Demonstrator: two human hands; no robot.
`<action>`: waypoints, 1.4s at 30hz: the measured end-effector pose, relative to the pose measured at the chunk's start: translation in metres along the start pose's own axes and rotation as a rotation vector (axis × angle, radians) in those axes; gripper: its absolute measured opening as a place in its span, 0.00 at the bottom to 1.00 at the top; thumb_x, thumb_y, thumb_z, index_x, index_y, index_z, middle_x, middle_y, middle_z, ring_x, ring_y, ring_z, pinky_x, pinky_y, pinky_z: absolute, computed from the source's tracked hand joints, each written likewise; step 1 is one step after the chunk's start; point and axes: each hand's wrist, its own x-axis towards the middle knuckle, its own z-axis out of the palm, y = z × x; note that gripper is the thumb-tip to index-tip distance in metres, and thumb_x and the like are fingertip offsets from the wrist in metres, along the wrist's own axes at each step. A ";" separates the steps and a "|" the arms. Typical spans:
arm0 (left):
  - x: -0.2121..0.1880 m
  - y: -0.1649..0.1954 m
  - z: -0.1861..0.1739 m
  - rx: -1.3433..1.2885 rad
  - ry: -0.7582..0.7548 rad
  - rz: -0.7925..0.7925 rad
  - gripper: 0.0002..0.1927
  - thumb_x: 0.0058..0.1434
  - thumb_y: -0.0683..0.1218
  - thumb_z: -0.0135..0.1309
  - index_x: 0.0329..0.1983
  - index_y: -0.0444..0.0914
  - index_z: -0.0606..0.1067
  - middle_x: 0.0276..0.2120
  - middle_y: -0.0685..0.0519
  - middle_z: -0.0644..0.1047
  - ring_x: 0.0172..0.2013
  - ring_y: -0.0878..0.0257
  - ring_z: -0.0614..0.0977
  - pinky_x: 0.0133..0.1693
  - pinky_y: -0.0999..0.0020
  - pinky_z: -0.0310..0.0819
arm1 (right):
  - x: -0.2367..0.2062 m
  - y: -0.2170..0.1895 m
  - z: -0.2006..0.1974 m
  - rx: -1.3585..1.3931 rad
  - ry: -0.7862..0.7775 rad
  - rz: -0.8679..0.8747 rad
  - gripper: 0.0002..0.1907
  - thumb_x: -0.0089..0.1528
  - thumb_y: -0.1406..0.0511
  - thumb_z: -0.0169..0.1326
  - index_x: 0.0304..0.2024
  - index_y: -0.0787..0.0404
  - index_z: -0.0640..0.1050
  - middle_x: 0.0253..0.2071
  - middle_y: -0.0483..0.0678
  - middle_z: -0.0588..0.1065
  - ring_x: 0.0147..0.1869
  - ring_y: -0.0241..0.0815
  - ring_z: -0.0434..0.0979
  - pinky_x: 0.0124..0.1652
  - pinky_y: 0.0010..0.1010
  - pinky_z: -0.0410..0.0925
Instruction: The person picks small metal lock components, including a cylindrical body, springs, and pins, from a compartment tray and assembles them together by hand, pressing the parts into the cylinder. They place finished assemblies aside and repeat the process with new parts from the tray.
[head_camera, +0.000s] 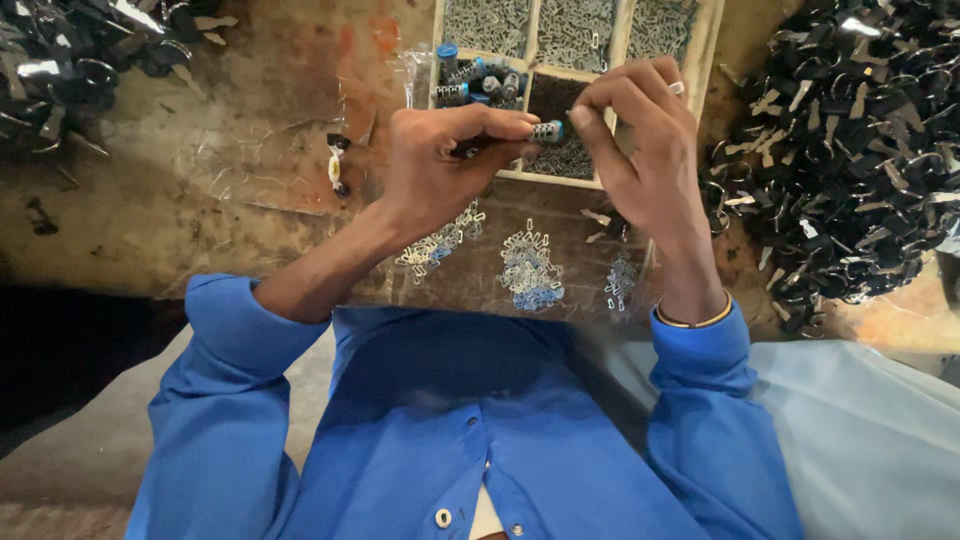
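You hold a small ridged cylinder with a blue end (547, 130) between both hands, above the near edge of the divided wooden tray (712, 40). Your left hand (445, 160) is pinched on its dark end; your right hand (640, 130) closes its fingertips on the blue end.

The tray's 3 far compartments hold small metal clips; a nearer one holds more blue-capped cylinders (480, 80). 3 loose clip piles (530, 270) lie nearer you on the worn bench (150, 220). Heaps of black rings (850, 150) crowd the right, leaving open bench on the left.
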 end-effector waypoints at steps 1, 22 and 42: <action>0.000 0.000 0.000 0.014 0.000 0.003 0.07 0.63 0.36 0.67 0.43 0.34 0.82 0.44 0.47 0.85 0.45 0.61 0.89 0.48 0.69 0.86 | 0.001 0.000 -0.001 -0.003 0.022 -0.026 0.03 0.69 0.72 0.62 0.43 0.61 0.80 0.46 0.44 0.76 0.53 0.46 0.71 0.54 0.36 0.63; -0.002 0.000 -0.001 -0.012 -0.002 0.002 0.08 0.62 0.35 0.67 0.43 0.33 0.82 0.44 0.47 0.85 0.45 0.62 0.88 0.48 0.70 0.85 | -0.002 -0.005 0.002 0.279 0.002 -0.027 0.04 0.70 0.75 0.63 0.45 0.65 0.80 0.46 0.48 0.80 0.47 0.38 0.81 0.45 0.25 0.71; -0.001 -0.002 -0.003 -0.030 -0.014 -0.034 0.07 0.61 0.35 0.67 0.42 0.34 0.82 0.44 0.48 0.85 0.43 0.63 0.89 0.46 0.71 0.86 | 0.000 -0.007 0.004 0.304 -0.021 -0.003 0.05 0.72 0.75 0.60 0.49 0.66 0.78 0.49 0.49 0.77 0.50 0.40 0.79 0.50 0.27 0.71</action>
